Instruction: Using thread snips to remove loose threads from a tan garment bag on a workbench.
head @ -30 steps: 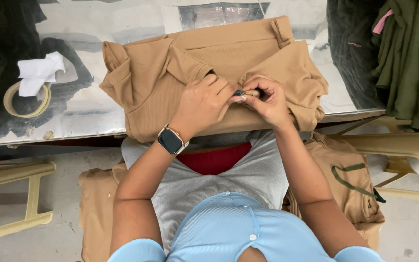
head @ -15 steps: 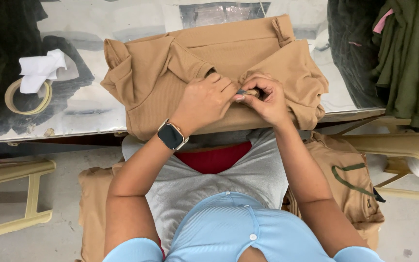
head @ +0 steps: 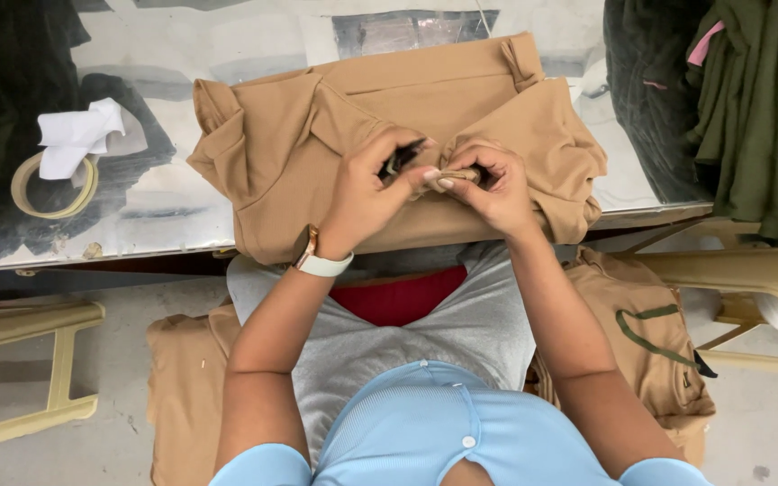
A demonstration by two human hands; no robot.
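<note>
Your left hand (head: 366, 193) curls shut around a small dark tool (head: 404, 157), while your right hand (head: 488, 184) pinches a fold of the tan garment (head: 317, 135) taut. The garment lies bunched at the table (head: 164, 193) edge, within reach.

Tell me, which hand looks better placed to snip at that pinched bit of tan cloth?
Probably the left hand: it grips a small dark tool, apparently a snipper, pointed at the fold. The right hand is busy pinching that bit of the tan garment, so it seems better suited to holding it steady.
</note>
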